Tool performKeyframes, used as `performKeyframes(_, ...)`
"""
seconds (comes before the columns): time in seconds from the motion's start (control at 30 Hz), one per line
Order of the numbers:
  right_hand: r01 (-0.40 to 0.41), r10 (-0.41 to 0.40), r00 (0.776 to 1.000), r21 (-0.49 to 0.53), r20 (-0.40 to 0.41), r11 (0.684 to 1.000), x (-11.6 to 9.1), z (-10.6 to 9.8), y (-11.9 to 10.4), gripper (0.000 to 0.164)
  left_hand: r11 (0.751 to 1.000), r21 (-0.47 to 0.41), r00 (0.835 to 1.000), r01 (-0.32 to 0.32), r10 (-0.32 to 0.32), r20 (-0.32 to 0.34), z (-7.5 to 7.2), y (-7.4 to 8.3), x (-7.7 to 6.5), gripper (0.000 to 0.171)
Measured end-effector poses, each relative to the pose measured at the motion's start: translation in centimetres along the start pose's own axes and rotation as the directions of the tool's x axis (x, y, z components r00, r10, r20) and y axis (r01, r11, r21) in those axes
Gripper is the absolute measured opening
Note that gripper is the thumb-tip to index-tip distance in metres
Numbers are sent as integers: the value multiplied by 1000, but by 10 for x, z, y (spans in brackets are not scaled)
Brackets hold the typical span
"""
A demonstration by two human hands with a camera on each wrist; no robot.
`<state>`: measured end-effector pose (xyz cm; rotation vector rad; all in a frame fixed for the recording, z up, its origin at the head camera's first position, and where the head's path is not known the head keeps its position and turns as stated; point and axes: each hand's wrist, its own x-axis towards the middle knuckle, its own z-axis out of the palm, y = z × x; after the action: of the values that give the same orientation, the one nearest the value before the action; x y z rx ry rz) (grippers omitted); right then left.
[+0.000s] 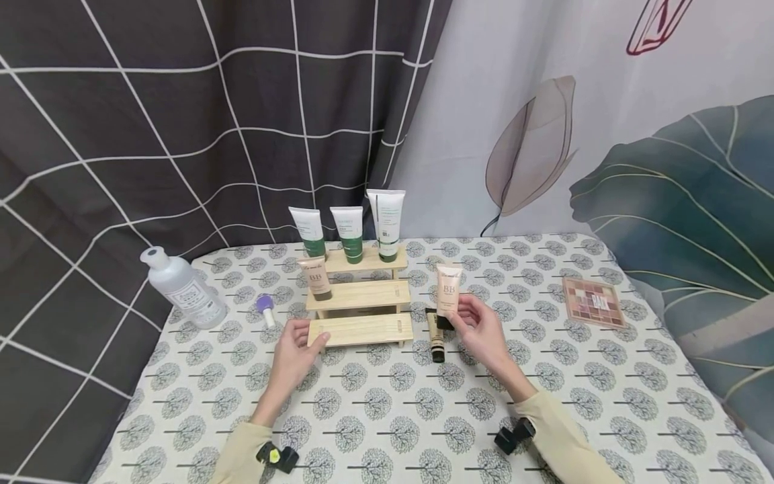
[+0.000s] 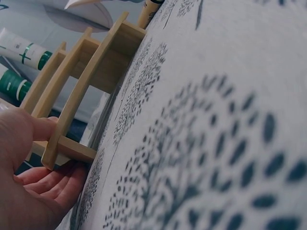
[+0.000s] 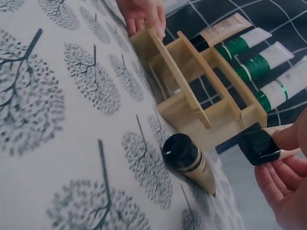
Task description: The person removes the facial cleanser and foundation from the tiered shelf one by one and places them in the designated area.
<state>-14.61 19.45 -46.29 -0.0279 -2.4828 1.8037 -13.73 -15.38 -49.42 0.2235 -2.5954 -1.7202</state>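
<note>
A three-step wooden display rack (image 1: 359,330) stands on the table. My left hand (image 1: 295,349) grips the left end of its lowest step, thumb on top and fingers below, as the left wrist view shows. My right hand (image 1: 480,329) pinches a pink BB cream tube (image 1: 448,290) near its black cap (image 3: 259,146), held upright to the right of the rack. Below it a beige tube with a black cap (image 1: 437,339) lies on the tablecloth. Another BB cream tube (image 1: 317,279) stands at the left of the middle step. White-and-green tubes (image 1: 349,235) stand along the top step.
A clear pump-style bottle (image 1: 190,292) stands at the table's left edge, and a small purple-topped item (image 1: 265,308) lies between it and the rack. On the right lies an eyeshadow palette (image 1: 594,303). A dark grid curtain (image 1: 181,121) hangs behind the tree-patterned tablecloth (image 1: 402,437).
</note>
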Motion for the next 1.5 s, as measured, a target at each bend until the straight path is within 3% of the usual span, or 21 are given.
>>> performKeyframes(0.27,-50,50,999,-12,-9,999,-10,-11,15,35,1000,-2,1000,2,-2,-3,0,0,0,52)
performKeyframes(0.47,-60,60,998,-95,-1,994,-18,-19,27,37,1000,4,1000,4,-4,-5,1,-1,1,52)
performKeyframes(0.83,-155,163,987,-270,8,950,-27,-26,31,36,1000,-7,1000,9,-9,-6,1,-2,1,52)
performKeyframes(1.1,-172,192,981,-346,22,922,-31,-25,29,31,1000,-6,1000,8,-8,-8,1,-3,1,53)
performKeyframes(1.5,-178,195,981,-429,-4,886,-30,-23,26,37,1000,-14,1000,-1,1,-9,0,-1,0,52)
